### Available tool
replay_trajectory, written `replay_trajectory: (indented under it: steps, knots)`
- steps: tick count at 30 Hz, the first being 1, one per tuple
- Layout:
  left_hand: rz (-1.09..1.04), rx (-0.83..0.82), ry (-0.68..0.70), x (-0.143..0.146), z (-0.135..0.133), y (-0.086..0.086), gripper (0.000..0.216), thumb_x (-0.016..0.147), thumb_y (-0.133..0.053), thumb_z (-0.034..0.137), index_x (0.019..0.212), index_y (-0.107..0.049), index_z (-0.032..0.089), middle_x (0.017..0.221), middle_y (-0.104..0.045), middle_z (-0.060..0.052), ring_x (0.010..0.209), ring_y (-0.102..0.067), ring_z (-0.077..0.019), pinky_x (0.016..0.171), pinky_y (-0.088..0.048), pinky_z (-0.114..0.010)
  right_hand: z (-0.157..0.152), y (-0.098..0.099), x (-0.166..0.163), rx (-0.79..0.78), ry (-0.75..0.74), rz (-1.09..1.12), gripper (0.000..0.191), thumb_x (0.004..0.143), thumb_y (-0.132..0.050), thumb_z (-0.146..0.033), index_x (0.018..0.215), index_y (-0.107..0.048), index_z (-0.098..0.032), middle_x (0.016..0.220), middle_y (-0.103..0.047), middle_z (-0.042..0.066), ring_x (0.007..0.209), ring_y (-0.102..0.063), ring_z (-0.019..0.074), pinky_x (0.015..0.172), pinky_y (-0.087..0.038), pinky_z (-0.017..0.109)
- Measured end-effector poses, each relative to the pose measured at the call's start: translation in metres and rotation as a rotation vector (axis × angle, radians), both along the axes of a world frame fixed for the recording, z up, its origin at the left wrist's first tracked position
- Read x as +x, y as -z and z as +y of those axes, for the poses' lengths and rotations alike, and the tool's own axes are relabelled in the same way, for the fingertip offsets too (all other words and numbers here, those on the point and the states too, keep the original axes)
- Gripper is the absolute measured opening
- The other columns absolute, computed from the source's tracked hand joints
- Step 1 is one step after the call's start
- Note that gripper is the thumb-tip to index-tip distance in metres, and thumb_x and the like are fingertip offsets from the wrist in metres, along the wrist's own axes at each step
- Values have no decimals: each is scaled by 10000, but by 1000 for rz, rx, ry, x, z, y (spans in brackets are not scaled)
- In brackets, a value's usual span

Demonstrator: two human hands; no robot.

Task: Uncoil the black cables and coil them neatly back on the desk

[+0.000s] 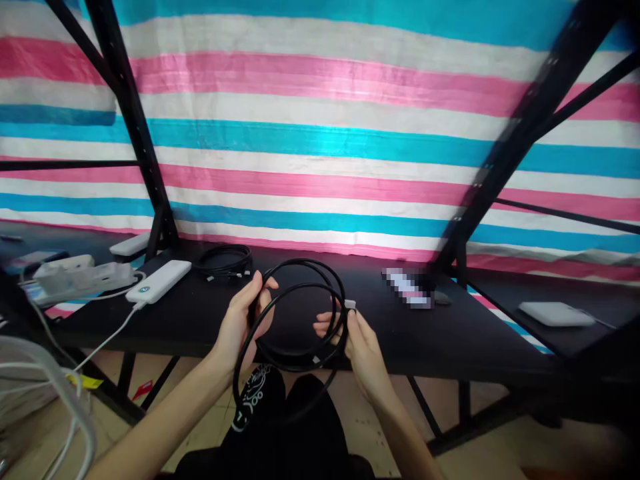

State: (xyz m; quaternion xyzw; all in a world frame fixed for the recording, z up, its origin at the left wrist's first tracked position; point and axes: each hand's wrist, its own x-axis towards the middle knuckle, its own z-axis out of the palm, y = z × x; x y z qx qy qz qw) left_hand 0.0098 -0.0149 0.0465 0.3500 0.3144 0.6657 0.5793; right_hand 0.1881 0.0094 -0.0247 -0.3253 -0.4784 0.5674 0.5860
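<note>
A black cable (300, 287) hangs in several loose loops between my two hands, over the front edge of the black table. My left hand (250, 310) is closed around the left side of the coil, its thumb up. On the other side, my right hand (357, 337) pinches the coil near a light tag or connector (350, 305). A second small light piece (316, 360) shows at the bottom of the loops. Behind my left hand, another coiled black cable (225, 259) lies on the table with small light ends beside it.
A white power bank (159, 281) with a white cord lies on the black table (400, 343) at left, near a power strip (85, 280). A blurred-out item (407, 288) lies at right. Black metal posts (131, 127) rise before a striped sheet (320, 143). White cables (75, 400) hang at lower left.
</note>
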Motion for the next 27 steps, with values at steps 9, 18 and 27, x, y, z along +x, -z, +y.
replay_trajectory:
  steps: [9, 18, 27]
  knots:
    - [23, 260, -254, -2, -25, -9, 331, 837, -573, 481, 788, -593, 154, 428, -429, 70, 318, -355, -38, 328, -234, -158, -34, -8, 1, -180, -190, -294, 541, 815, -536, -588, 1208, -481, -220, 1069, -670, 124, 500, -610, 128, 323, -338, 189]
    - [69, 168, -553, -94, -24, -37, 333, 977, -349, 311, 796, -568, 138, 606, -634, 22, 423, -549, -60, 379, -316, -185, -8, -44, 123, -60, 354, -299, 445, 696, -650, -562, 912, -504, -202, 594, -529, -40, 344, -219, 15, 362, -119, 175]
    - [-79, 22, -661, -165, -32, -32, 289, 1010, -249, 230, 840, -470, 153, 377, -393, 117, 288, -306, -28, 338, -195, -175, -27, -77, 262, -22, 990, -365, 258, 769, -623, -445, 807, -484, -231, 532, -462, -17, 349, -323, 75, 390, -211, 281]
